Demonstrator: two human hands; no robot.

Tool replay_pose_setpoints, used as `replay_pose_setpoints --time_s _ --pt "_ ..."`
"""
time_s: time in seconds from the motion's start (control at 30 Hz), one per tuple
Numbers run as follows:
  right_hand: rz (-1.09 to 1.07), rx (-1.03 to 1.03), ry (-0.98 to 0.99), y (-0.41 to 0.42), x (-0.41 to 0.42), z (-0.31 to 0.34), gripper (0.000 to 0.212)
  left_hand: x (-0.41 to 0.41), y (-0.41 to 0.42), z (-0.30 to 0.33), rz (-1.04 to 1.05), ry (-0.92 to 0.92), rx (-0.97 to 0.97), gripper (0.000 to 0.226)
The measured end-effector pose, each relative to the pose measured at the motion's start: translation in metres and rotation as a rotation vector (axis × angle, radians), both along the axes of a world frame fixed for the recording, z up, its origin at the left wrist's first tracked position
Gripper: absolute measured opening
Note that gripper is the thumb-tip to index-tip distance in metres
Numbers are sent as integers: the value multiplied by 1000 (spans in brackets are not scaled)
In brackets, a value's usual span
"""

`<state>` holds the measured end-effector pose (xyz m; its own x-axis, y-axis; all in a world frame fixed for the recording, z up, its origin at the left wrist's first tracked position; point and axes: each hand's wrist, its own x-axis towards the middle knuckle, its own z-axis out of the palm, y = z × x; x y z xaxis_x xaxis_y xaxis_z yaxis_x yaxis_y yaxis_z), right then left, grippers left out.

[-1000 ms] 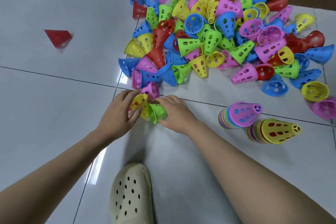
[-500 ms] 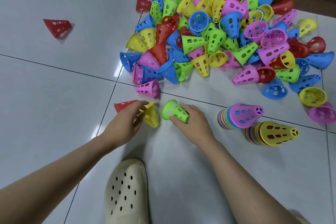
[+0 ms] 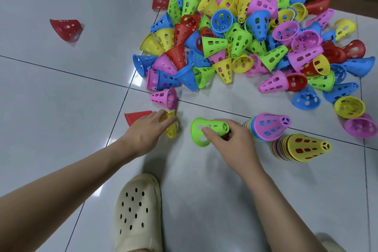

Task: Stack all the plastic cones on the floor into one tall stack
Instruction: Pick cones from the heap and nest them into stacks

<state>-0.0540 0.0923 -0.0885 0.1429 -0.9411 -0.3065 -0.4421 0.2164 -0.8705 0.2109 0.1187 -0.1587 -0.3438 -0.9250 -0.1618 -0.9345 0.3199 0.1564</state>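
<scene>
Landmark for all positions: cream clog, nearest the camera, on the tiled floor.

Just beyond the clog, to its right: right hand curled round a green cone, thumb on the perforated wall, cone lying on its side with the wide rim toward the left. Beyond the clog and slightly left: left hand, fingers bent over a yellow cone and touching it; a red cone partly hidden under the same hand. Firmness of the left grip: cannot tell.

Farther right of the clog: two partial stacks lying on their sides, one capped pink, one capped yellow, the two touching or nearly so. Not yet one stack.

Farther still, beyond both hands: large loose heap of cones, mixed colours, many tipped or nested at random. Far left of the heap, well apart: single red cone.

Handling, judged from appearance: thin moulded plastic, likely light, fairly stiff, springy at the rim, smooth enough to slide on tile. Best hold: pinch across the tapered wall near the narrow end, fingertips in the slots, wide rim left free for nesting. Likely risk: stacks rolling when nudged.
</scene>
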Motion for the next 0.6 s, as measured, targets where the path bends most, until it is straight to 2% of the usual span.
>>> replay_pose_setpoints --time_s 0.23,0.33,0.5,0.6 --pt "-77 -20 -240 -12 -5 41 25 -20 -10 -5 122 89 -12 60" --pt "-121 -68 -295 -20 -13 64 19 -24 -14 -7 233 217 19 55" --pt "-233 -153 -303 -30 -33 87 6 -33 -16 -1 365 530 30 54" --pt "-274 -205 -287 -34 -49 100 12 -44 -19 13 372 573 -14 52"
